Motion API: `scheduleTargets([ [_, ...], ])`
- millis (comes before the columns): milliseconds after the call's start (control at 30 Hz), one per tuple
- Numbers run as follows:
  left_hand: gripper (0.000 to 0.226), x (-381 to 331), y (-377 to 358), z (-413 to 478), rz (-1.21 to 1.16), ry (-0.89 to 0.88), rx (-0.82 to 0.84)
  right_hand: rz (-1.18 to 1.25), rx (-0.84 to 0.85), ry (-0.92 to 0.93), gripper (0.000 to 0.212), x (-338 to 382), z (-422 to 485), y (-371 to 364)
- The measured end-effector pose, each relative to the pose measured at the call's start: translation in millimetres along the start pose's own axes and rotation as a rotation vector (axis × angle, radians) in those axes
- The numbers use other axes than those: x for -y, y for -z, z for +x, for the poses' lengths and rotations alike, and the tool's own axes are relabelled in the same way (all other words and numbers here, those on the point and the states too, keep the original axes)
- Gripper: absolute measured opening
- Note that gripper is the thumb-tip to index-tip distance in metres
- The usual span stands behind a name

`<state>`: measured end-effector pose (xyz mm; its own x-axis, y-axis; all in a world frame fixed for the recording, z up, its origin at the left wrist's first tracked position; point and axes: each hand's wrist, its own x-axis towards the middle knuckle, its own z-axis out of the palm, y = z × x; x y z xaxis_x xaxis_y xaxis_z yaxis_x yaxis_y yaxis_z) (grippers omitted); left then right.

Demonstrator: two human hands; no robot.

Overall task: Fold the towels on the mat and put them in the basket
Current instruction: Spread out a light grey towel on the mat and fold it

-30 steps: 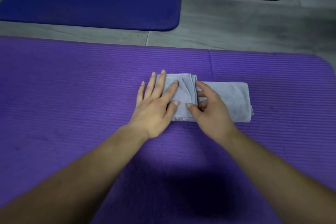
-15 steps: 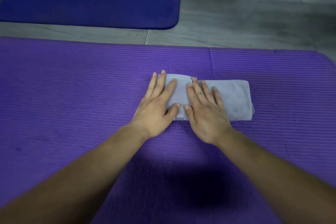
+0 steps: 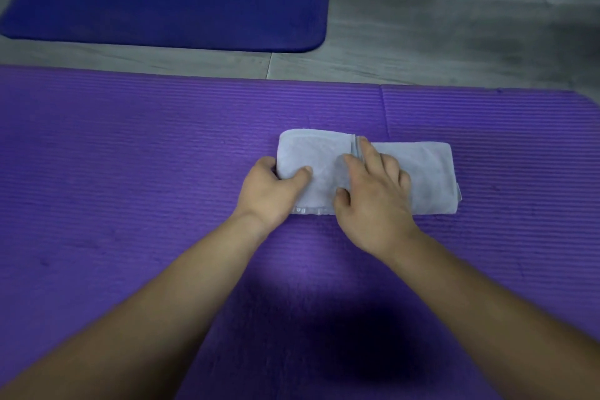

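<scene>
Our left hand (image 3: 269, 191) pinches the towel (image 3: 425, 178) at its end; our right hand (image 3: 373, 204) presses it flat-fingered. Likely soft and limp, so we lift both ends.

Both forearms bare, entering from lower corners, converging toward centre. Left hand (image 3: 269, 191): thumb on top, fingers curled under left end of towel (image 3: 311, 153), gripping it. Right hand (image 3: 373, 198): palm down, fingers spread, fairly straight, pressing on towel, close beside left hand

Exercise room, purple mats (image 3: 130, 172), grey plank floor (image 3: 422, 42)
</scene>
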<state>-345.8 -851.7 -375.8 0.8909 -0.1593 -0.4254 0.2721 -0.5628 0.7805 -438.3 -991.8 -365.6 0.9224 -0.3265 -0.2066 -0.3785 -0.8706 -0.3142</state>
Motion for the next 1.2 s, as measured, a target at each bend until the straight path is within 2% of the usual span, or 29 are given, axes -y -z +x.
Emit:
scheduleTargets([
  [167, 0.034, 0.7, 10.0, -9.5, -0.169, -0.047, -0.013, 0.425, 0.073, -0.095, 0.059, 13.3, -3.3, -3.3],
  [300, 0.013, -7.8, 13.8, -23.2, -0.352, -0.16, -0.082, 0.819, 0.128, -0.037, 0.068, 21.2, -0.1, -11.8],
  [367, 0.028, -13.7, 9.2, -31.2, -0.367, -0.238, -0.063, 1.0, 0.153, -0.061, 0.06, 15.2, 1.7, -4.2],
  [433, 0.046, -20.8, 0.5, -39.7, -0.262, -0.341, -0.033, 1.1, 0.103, -0.154, 0.049, 3.7, 4.5, 12.4],
  [500, 0.051, -31.7, -10.9, -47.7, -0.133, -0.474, -0.029, 1.187, 0.033, -0.231, 0.073, -17.3, 8.2, 22.1],
  [533, 0.052, -37.6, -18.2, -51.0, -0.078, -0.541, -0.003, 1.27, 0.052, -0.246, 0.086, -26.4, 6.3, 27.6],
  [567, 0.054, -44.1, -26.4, -54.0, -0.02, -0.604, 0.043, 1.375, 0.076, -0.26, 0.088, -35.6, 3.6, 31.1],
  [667, 0.05, -54.1, -50.3, -57.5, 0.152, -0.737, 0.186, 1.474, 0.063, -0.332, 0.063, -63.9, -11.4, 39.1],
  [733, 0.041, -53.9, -62.2, -55.5, 0.241, -0.778, 0.186, 1.453, 0.012, -0.373, 0.047, -76.9, -21.5, 40.6],
  [800, 0.042, -49.7, -70.4, -51.4, 0.322, -0.711, 0.138, 1.418, -0.033, -0.44, 0.032, -84.9, -26.2, 36.9],
  [900, 0.055, -47.0, -73.5, -41.9, 0.301, -0.413, 0.128, 1.306, -0.109, -0.535, 0.023, -86.7, -25.4, 32.6],
  [1000, 0.076, -42.6, -75.4, -27.6, 0.145, -0.195, 0.24, 1.211, -0.227, -0.544, 0.025, -85.1, -21.6, 26.1],
  [1100, 0.097, -39.8, -74.2, -17.1, 0.034, -0.107, 0.328, 1.117, -0.227, -0.491, 0.025, -86.1, -19.5, 22.3],
  [1133, 0.096, -39.0, -73.3, -14.4, 0.026, -0.099, 0.337, 1.108, -0.221, -0.48, 0.024, -88.4, -18.7, 19.8],
  [1200, 0.081, -39.2, -69.3, -10.4, 0.017, -0.085, 0.363, 1.106, -0.227, -0.479, 0.024, -91.2, -17.3, 17.7],
])
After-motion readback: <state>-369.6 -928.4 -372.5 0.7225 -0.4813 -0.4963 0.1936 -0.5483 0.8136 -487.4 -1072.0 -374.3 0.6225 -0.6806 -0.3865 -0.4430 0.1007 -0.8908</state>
